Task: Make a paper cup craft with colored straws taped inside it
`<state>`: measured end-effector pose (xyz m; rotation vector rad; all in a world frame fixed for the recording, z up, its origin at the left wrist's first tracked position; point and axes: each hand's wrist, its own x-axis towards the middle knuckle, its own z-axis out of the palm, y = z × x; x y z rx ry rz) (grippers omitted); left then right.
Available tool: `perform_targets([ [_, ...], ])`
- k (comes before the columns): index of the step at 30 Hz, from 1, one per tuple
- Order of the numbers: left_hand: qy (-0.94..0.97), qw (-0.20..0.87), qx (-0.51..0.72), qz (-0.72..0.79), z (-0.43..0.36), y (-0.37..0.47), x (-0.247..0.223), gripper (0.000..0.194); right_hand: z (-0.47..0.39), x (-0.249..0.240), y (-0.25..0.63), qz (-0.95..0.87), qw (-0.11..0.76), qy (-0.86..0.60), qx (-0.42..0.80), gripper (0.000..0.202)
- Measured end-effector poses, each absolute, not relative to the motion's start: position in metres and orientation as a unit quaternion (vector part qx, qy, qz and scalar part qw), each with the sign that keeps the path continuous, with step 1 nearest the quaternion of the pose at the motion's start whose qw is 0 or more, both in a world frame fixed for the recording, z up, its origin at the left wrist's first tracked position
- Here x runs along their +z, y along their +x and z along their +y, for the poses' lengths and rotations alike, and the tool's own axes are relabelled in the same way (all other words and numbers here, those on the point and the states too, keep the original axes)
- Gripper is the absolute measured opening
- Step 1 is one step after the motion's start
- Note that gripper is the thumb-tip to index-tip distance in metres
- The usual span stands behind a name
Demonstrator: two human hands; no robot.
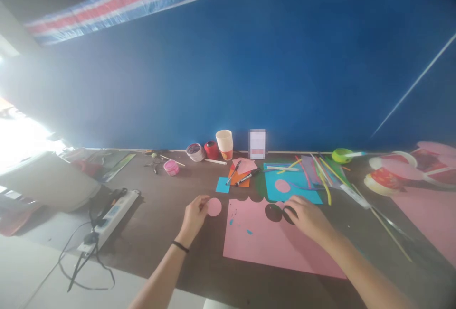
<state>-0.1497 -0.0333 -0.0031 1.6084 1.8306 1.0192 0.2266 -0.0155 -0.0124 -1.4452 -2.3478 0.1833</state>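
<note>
My left hand (194, 216) holds a small pink paper circle (214, 207) just above the brown table (160, 233). My right hand (308, 216) rests on the top edge of a large pink paper sheet (270, 245), fingers bent over a round hole (273, 212) cut in it; what lies under the fingers is hidden. The sheet's upper edge has scalloped cut-outs. Beyond it lies a light blue sheet (302, 190) with another pink circle (282, 186) on it.
Markers (245, 177), orange and blue paper squares, colored strips (320, 169), a paper cup (225, 144), tape rolls (195, 151) and a pink tub (171, 167) line the blue wall. A power strip (114, 216) with cables sits left. Plates and pink sheets lie right.
</note>
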Motion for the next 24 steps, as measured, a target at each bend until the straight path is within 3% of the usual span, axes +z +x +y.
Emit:
perform_targets([
  [7,0.541,0.334,0.379,0.673,-0.019,-0.159,0.001,0.031,-0.038,-0.008,0.227,-0.826,0.198,-0.516,0.108,0.018],
  [14,0.535,0.465,0.359,0.607,-0.034,-0.098,-0.005,0.029,-0.053,0.001,0.219,-0.807,0.212,-0.527,0.161,0.021],
  [21,0.569,0.503,0.347,0.550,-0.046,-0.042,-0.010,0.025,-0.057,0.003,0.175,-0.704,0.265,-0.550,0.362,0.031],
  [24,0.601,0.481,0.332,0.544,-0.049,-0.034,-0.009,0.024,-0.051,-0.006,0.159,-0.696,0.262,-0.542,0.392,0.021],
])
